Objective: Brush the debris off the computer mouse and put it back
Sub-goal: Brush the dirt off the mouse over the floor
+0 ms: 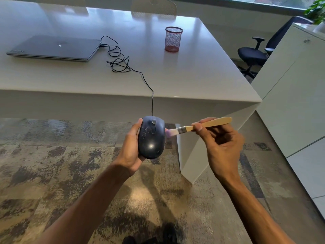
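Observation:
A dark wired computer mouse [151, 138] is held off the table, over the carpet, in my left hand [131, 148], which grips it from the left side and below. Pale specks of debris dot its upper left surface. My right hand [219, 140] holds a small brush [198, 126] by its wooden handle. The bristles touch the right edge of the mouse. The mouse's black cable [123, 64] runs up over the table edge, coils on the white table [193, 76] and plugs into a closed grey laptop [54, 48].
A red mesh pen cup [173, 39] stands on the table's right part. A white cabinet [295, 88] stands to the right, with a black office chair [253, 53] behind it. Patterned carpet lies below my hands.

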Demonstrator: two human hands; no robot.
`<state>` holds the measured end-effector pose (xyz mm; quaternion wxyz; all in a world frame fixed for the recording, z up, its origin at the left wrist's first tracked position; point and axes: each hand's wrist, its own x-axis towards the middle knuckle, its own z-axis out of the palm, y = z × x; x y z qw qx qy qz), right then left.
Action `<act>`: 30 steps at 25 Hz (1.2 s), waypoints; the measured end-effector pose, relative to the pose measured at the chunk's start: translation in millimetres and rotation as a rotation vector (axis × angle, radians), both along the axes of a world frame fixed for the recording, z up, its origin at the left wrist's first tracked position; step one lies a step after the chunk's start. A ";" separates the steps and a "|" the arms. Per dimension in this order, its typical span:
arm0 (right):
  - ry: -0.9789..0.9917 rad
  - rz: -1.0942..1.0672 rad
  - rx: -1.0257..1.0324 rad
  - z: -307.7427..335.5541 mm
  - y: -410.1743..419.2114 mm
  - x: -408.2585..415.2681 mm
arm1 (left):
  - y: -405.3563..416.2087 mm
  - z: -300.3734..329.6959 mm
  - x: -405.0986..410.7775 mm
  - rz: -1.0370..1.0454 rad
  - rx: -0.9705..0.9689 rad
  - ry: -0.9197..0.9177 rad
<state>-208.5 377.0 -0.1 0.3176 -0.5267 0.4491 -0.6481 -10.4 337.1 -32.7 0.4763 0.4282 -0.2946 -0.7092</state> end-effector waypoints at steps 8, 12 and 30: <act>0.114 0.151 0.012 12.5 1.5 13.0 | 3.2 -0.9 -4.4 0.016 -0.039 0.034; 0.181 0.210 -0.101 17.5 6.4 17.8 | 3.5 -1.3 -1.7 -0.016 -0.067 0.047; 0.279 0.243 -0.077 30.8 -7.4 18.3 | 15.6 -4.4 -6.1 -0.038 -0.115 -0.029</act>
